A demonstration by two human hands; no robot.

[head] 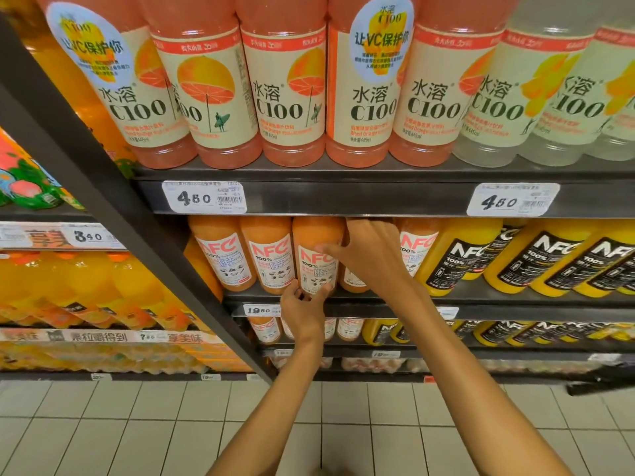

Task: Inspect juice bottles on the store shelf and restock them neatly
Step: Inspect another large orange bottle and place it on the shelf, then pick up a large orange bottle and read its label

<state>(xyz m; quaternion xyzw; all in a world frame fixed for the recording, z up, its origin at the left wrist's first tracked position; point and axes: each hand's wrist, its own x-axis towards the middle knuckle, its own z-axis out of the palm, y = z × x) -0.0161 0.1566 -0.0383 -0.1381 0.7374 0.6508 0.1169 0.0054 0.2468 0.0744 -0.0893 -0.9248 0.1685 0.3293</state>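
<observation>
A row of orange NFC juice bottles with white labels stands on the middle shelf [481,293]. Both hands are on the third bottle from the left [314,235]. My left hand [302,309] grips its base from below, thumb and fingers curled round the bottom edge. Higher up, my right hand [369,250] holds the bottle's right side, the thumb lying across the label and the fingers reaching behind it. A fourth white-label bottle [352,281] is mostly hidden behind my right wrist. Two matching bottles [268,259] stand to the left.
Yellow NFC bottles with black labels [457,255] fill the shelf to the right. Pink C100 bottles [288,80] line the shelf above, clear ones [498,91] at right. A dark upright post [113,187] divides the shelving units. Price tags [204,197] sit on shelf edges. Tiled floor [137,424] lies below.
</observation>
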